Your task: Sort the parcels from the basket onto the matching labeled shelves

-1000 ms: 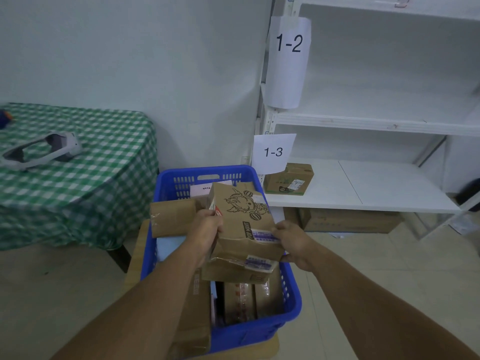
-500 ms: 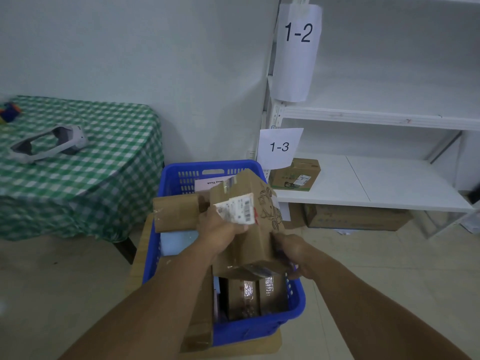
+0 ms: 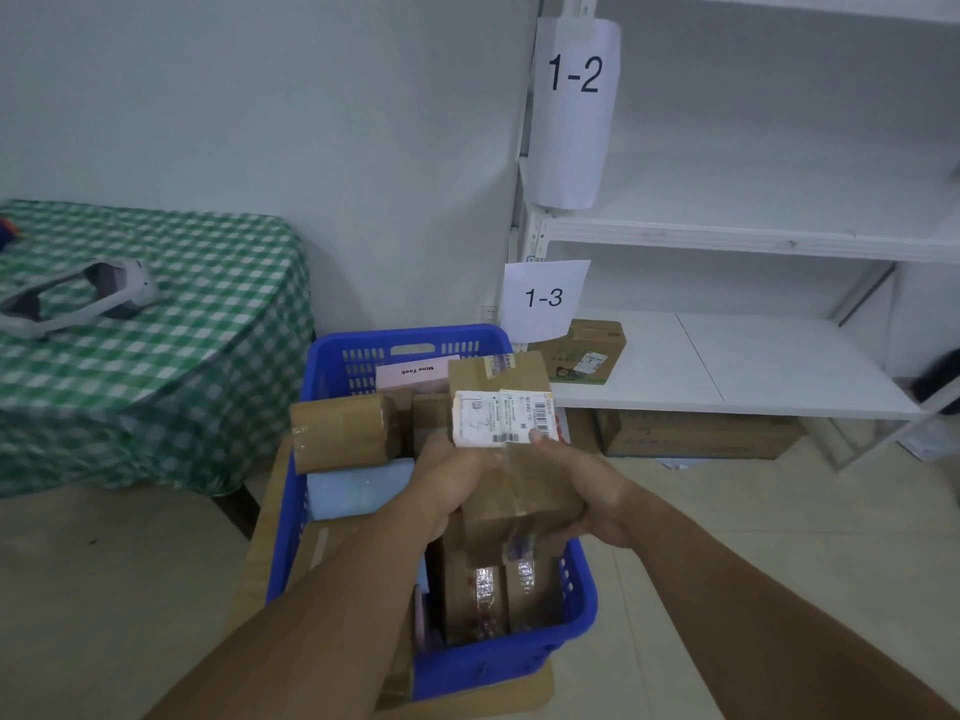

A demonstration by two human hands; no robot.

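I hold a brown cardboard parcel above the blue basket, its white shipping label turned up toward me. My left hand grips its left side and my right hand grips its right side and underside. The basket holds several more taped brown parcels, a pale blue one and a pink box. White shelves stand to the right with paper signs 1-2 and 1-3. One small brown box sits on the 1-3 shelf.
The basket rests on a wooden stool. A table with a green checked cloth stands at left, a grey headset on it. A flat carton lies on the floor under the lowest shelf.
Both hands have rotated the parcel: the printed cartoon face turned away and the white shipping label came round to face me. The view moved slightly closer to the shelves.
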